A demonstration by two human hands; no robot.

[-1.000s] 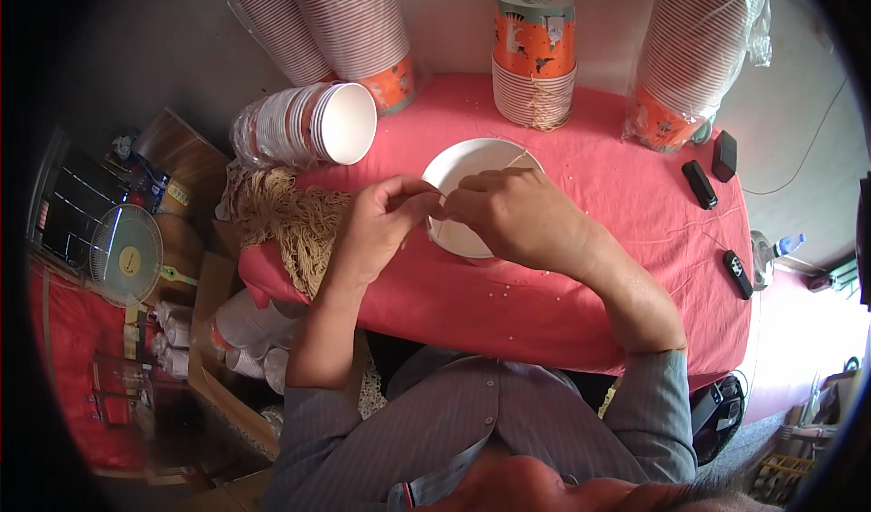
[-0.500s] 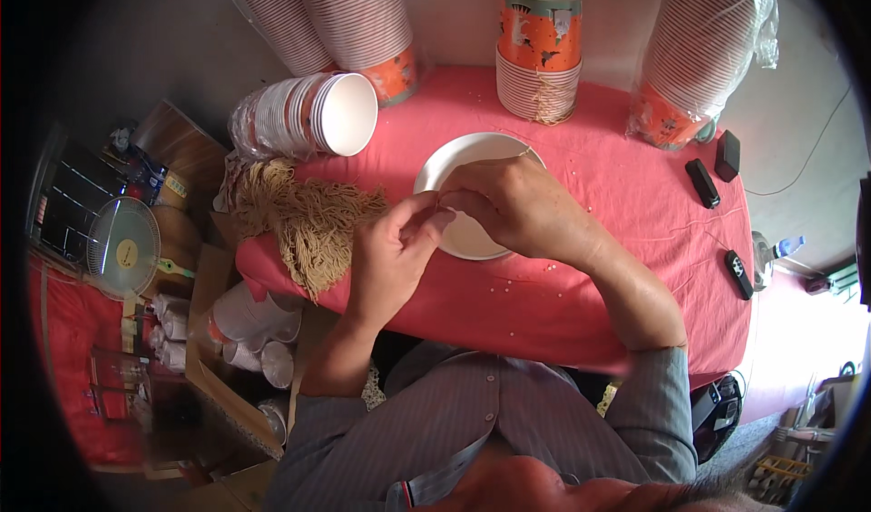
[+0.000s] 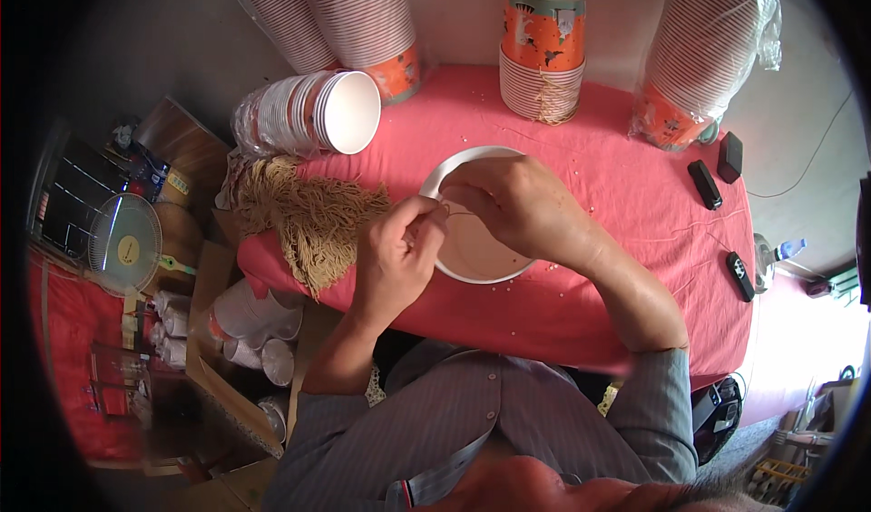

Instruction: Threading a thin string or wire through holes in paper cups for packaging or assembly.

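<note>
Both hands are at frame centre over a white paper cup [image 3: 476,249] on the pink tablecloth [image 3: 635,213]. The cup faces mouth-up toward the camera, so its long axis runs roughly vertical, straight off the table; the rim reads as a near-full circle. The left hand [image 3: 395,258] sits at the cup's left rim, its fingers pinched together on a thin tan string [image 3: 458,213]. The right hand [image 3: 517,204] covers the upper right of the rim with fingers curled down, apparently on the same string at the rim, though the exact grip is hidden. My read: the string is mid-attachment on this one cup, not finished. A bundle of tan strings [image 3: 313,217] lies left of centre, draped over the table edge, so plenty of stock remains. A sleeve of nested cups [image 3: 304,117] lies on its side at upper left, mouth pointing right. An orange-printed cup stack [image 3: 543,49] stands at top centre with strings hanging off it, likely done ones.
</note>
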